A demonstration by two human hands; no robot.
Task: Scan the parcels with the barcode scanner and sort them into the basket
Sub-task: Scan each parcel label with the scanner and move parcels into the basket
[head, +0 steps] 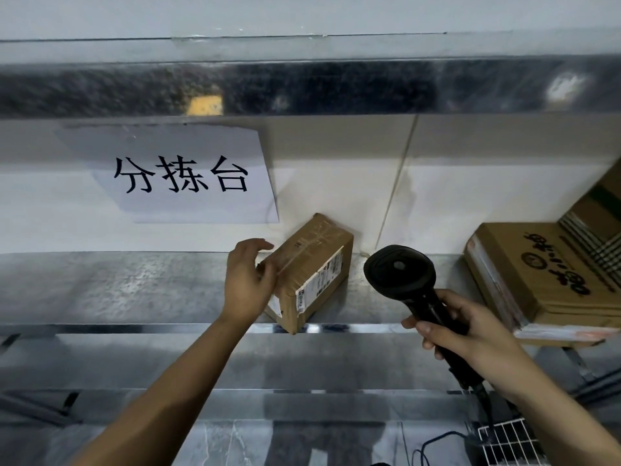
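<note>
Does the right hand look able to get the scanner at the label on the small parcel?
Probably yes. The label faces the barcode scanner in the right hand, with nothing between them; the left hand grips the small parcel at its other end, clear of it.

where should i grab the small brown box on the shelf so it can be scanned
Take the small box by its long left side, coming from the left, where the left hand is. Its label faces right, toward the scanner in the right hand, so that face should stay uncovered.
</note>
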